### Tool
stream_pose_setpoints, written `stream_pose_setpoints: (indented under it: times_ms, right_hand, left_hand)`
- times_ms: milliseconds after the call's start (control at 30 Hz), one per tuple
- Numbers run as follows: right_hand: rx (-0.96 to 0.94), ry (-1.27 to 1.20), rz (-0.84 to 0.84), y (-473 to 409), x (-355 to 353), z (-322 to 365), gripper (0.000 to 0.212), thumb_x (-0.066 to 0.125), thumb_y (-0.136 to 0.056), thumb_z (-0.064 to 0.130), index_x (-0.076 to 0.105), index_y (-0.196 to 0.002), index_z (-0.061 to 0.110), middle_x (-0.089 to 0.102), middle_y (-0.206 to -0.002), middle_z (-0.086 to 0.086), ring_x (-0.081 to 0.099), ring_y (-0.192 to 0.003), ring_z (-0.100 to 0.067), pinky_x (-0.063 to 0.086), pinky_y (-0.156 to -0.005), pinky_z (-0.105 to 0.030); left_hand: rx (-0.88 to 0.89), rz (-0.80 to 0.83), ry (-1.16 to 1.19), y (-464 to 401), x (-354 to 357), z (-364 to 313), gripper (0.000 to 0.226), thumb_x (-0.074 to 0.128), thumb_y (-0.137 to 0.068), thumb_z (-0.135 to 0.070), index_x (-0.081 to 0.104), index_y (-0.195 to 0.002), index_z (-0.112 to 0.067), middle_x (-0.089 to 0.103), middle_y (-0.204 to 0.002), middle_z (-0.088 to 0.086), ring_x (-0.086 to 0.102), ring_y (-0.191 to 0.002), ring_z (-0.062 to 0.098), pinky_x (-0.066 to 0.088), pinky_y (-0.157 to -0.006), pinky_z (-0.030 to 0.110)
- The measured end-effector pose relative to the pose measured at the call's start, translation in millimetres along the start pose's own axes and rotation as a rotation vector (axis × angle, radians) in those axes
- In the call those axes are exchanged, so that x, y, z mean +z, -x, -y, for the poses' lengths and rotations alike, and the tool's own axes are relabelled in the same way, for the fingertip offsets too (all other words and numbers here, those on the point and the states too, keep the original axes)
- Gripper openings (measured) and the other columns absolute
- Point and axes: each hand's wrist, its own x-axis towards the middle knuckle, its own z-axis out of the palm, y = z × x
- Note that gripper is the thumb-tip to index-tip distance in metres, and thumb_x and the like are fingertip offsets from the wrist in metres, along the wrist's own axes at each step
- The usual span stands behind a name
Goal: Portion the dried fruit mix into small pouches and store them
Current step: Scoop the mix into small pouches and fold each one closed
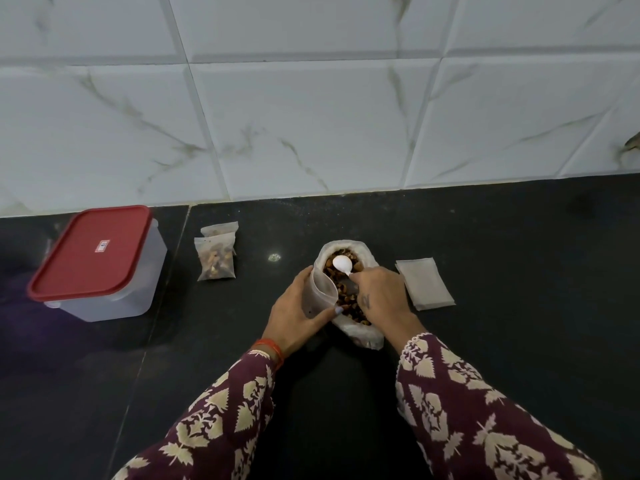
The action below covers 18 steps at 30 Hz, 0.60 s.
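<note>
An open plastic bag of dried fruit mix (360, 336) lies on the black counter (485, 237) in the middle. My left hand (294, 313) grips a small translucent pouch (320, 294) upright with its mouth open, right beside the bag. My right hand (379, 294) holds a white plastic spoon (342, 264) whose bowl hovers over the mix at the bag's far end. Two filled pouches (216, 252) lie to the left, one overlapping the other.
A clear storage box with a red lid (93, 261), closed, stands at the left. A small stack of flat empty pouches (424, 284) lies right of the bag. The tiled wall (311, 98) rises behind the counter.
</note>
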Motion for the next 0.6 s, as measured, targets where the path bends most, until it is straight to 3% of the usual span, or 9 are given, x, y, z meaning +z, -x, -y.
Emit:
stream_pose_setpoints:
  times_ms: [100, 233, 300, 433, 600]
  right_hand:
    - [0.011, -0.037, 0.015, 10, -8, -13, 0.026, 0.054, -0.093, 0.020, 0.065, -0.115, 0.027, 0.067, -0.098, 0.000, 0.060, -0.093, -0.017, 0.044, -0.074, -0.026]
    - [0.054, -0.083, -0.185, 4, -13, -23, 0.024, 0.055, -0.092, 0.015, 0.071, -0.105, 0.026, 0.068, -0.086, 0.000, 0.055, -0.079, -0.015, 0.036, -0.060, -0.025]
    - [0.052, -0.094, -0.152, -5, -11, -16, 0.025, 0.054, -0.092, 0.015, 0.070, -0.109, 0.024, 0.068, -0.090, -0.001, 0.055, -0.080, -0.015, 0.034, -0.062, -0.025]
    - [-0.002, -0.067, -0.035, -10, 0, -3, 0.028, 0.051, -0.093, 0.016, 0.067, -0.114, 0.024, 0.068, -0.098, -0.002, 0.061, -0.094, -0.019, 0.045, -0.072, -0.027]
    - [0.036, -0.032, 0.008, -2, -6, -22, 0.033, 0.053, -0.093, 0.017, 0.062, -0.123, 0.030, 0.068, -0.107, 0.000, 0.060, -0.101, -0.018, 0.045, -0.079, -0.027]
  left_hand:
    - [0.019, 0.009, -0.016, -1, 0, 1, 0.085, 0.071, -0.073, -0.057, 0.033, -0.143, -0.027, 0.046, -0.140, -0.007, 0.046, -0.124, 0.008, 0.041, -0.104, 0.030]
    - [0.024, 0.008, -0.005, 0, 1, 6, 0.085, 0.063, -0.069, -0.068, 0.036, -0.140, -0.031, 0.048, -0.137, -0.010, 0.047, -0.123, 0.005, 0.044, -0.103, 0.036]
    - [0.023, 0.011, -0.007, 1, 1, 6, 0.084, 0.064, -0.070, -0.066, 0.035, -0.141, -0.032, 0.047, -0.137, -0.010, 0.047, -0.123, 0.006, 0.044, -0.103, 0.036]
    - [0.033, 0.019, -0.016, 0, 0, 5, 0.082, 0.072, -0.074, -0.054, 0.034, -0.142, -0.031, 0.046, -0.139, -0.008, 0.045, -0.124, 0.007, 0.041, -0.104, 0.031]
    - [0.033, 0.036, -0.024, 0, 2, 3, 0.085, 0.073, -0.072, -0.054, 0.031, -0.142, -0.032, 0.043, -0.141, -0.008, 0.043, -0.124, 0.006, 0.036, -0.100, 0.023]
